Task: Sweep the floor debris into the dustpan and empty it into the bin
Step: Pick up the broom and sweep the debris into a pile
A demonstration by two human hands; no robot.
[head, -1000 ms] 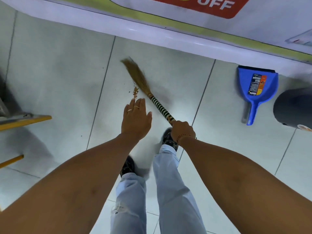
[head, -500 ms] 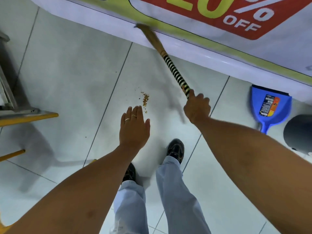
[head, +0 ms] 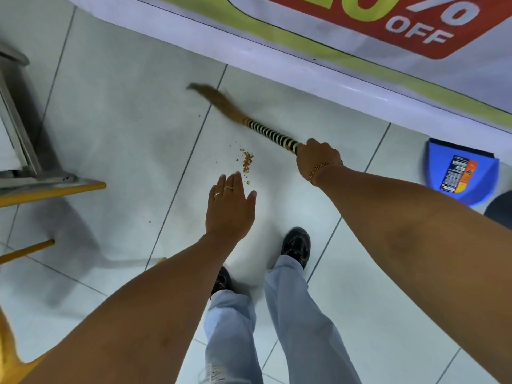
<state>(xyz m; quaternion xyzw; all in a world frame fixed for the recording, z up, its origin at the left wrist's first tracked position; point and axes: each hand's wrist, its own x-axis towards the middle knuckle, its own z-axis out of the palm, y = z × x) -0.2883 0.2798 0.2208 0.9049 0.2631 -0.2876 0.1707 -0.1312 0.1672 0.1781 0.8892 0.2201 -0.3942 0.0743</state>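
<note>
My right hand (head: 318, 157) grips the end of a short grass broom (head: 266, 131) with a black-and-yellow striped handle. Its brown bristles touch the tiled floor up and left of a small heap of brown crumbs (head: 247, 162); a few stray crumbs lie around it. My left hand (head: 230, 209) hovers flat, fingers together and thumb out, just below the heap and holds nothing. A blue dustpan (head: 462, 173) lies on the floor at the right, partly behind my right forearm. A dark round bin (head: 500, 210) shows at the right edge.
A white counter base with a green stripe and a red "OFF" banner (head: 360, 59) runs across the top. A metal frame with yellow legs (head: 41, 184) stands at the left. My two feet in dark shoes (head: 296, 245) stand below the crumbs.
The broom has swung down from the counter edge; its bristles now lie on the floor left of the crumbs. My right hand has moved down and right. My left hand has hardly moved.
</note>
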